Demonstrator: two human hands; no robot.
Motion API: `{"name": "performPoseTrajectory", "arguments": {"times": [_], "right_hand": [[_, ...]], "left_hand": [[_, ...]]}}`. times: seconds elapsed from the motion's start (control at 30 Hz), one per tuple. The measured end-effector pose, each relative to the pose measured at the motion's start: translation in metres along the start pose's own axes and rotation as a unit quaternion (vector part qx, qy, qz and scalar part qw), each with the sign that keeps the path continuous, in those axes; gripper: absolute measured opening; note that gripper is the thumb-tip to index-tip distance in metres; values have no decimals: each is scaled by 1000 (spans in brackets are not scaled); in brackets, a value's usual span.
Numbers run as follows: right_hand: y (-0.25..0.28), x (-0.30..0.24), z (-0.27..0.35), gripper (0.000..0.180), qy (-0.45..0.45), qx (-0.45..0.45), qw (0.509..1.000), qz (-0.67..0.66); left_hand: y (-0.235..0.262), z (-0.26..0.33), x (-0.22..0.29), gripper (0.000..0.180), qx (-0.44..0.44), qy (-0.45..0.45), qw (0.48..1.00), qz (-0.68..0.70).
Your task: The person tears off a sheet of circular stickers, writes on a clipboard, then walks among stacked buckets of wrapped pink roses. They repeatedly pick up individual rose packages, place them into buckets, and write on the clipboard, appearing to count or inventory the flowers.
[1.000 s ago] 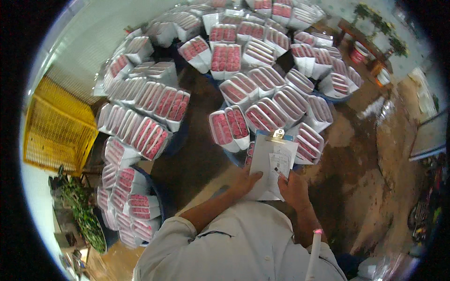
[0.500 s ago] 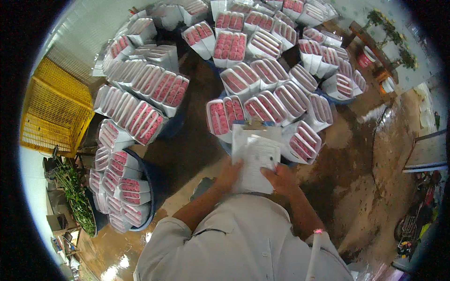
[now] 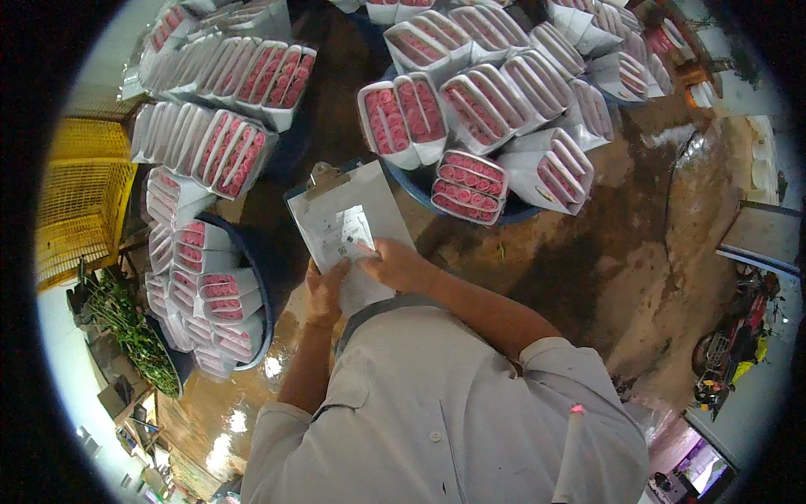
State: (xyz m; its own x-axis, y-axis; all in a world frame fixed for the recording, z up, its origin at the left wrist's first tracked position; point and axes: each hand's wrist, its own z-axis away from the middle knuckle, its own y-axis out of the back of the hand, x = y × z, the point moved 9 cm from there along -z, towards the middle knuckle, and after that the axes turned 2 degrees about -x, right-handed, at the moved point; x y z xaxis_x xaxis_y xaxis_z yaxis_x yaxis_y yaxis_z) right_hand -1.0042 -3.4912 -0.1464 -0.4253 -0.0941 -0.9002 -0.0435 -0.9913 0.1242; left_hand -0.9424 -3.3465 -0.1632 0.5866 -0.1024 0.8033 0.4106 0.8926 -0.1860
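Observation:
A clipboard [image 3: 336, 202] with white paper sheets is held in front of my chest. My left hand [image 3: 323, 292] grips its lower left edge. My right hand [image 3: 396, 265] rests on the paper, fingers pinching a small slip [image 3: 353, 233] near the middle of the sheet. Just beyond the clipboard stands a blue tub [image 3: 420, 189] packed with bunches of pink roses in white paper sleeves [image 3: 403, 122]. One bunch [image 3: 468, 185] lies at the tub's near rim, right of the clipboard.
More tubs of sleeved pink rose bunches [image 3: 227, 151] fill the left and far side; another blue tub [image 3: 260, 290] is at my left. A yellow crate [image 3: 80, 202] and green stems [image 3: 126, 323] lie far left. Wet brown floor [image 3: 638, 269] stretches right.
The view has swung right and tilted down, so the clipboard now sits left of centre. My right hand has moved from the board's lower edge onto the paper slip.

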Motion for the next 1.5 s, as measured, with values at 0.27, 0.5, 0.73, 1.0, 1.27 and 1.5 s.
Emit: {"name": "performPoseTrajectory", "arguments": {"times": [0.27,0.5,0.73,1.0,1.27,1.5], "right_hand": [[-48,2,-12,34,96,40,981,163],[-43,16,-10,33,-7,41,992,118],[26,79,18,23,-36,187,982,-9],[20,87,-9,27,166,2,986,-21],[15,56,-22,26,169,-43,983,-62],[197,187,-6,22,-14,318,905,282]], "left_hand": [[28,5,-26,33,-58,112,981,150],[49,-4,-39,31,-24,111,990,79],[73,-17,-19,38,48,62,995,62],[16,-26,19,40,1,17,987,158],[-43,-43,18,45,2,27,996,86],[21,-15,32,57,98,-27,995,-13]]}}
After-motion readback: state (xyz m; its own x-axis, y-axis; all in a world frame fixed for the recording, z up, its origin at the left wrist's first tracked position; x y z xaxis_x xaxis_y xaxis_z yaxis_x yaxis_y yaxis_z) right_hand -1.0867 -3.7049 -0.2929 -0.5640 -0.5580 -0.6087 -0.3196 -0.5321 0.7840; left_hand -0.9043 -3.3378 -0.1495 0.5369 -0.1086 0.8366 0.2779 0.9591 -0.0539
